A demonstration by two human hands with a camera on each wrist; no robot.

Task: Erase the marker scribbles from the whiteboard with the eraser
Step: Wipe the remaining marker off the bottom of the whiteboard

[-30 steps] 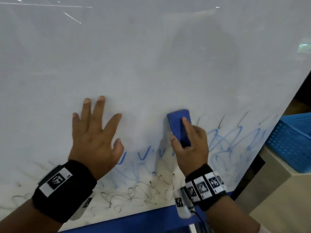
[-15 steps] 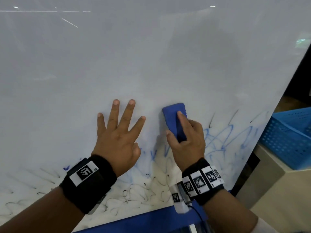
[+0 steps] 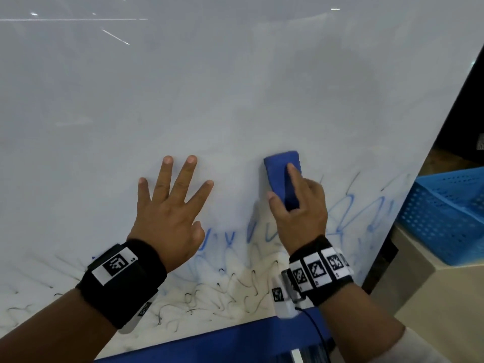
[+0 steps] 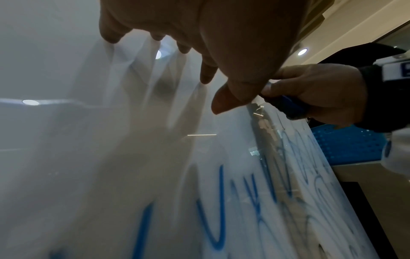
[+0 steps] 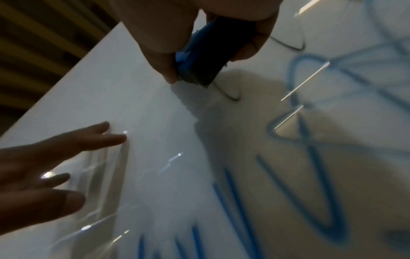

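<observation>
I see my right hand (image 3: pixel 301 213) wrapped around the blue eraser (image 3: pixel 281 176), thumb on its left side and forefinger laid along its back, the other fingers curled down its right side, so that grip is pinching the eraser and pressing its dark felt face against the whiteboard (image 3: pixel 235 87). From the right wrist view the eraser (image 5: pixel 206 52) sits flat on the board just beside a thin black loop of marker. My left hand (image 3: pixel 170 213) lies flat on the board to the left of the eraser, its grip spread wide with all fingers straight and fingertips (image 4: pixel 207 77) touching the white surface; it holds nothing. The eraser sits at the upper edge of the scribbles (image 3: pixel 345 210): blue marker loops run below and to the right of my right hand, and thinner black squiggles (image 3: pixel 222 297) trail along the bottom of the board near its blue frame (image 3: pixel 209 344). The board above both hands looks wiped, with only a faint haze. Past the board's right edge a blue perforated basket (image 3: pixel 450 218) stands on a beige worktop (image 3: pixel 432 297).
</observation>
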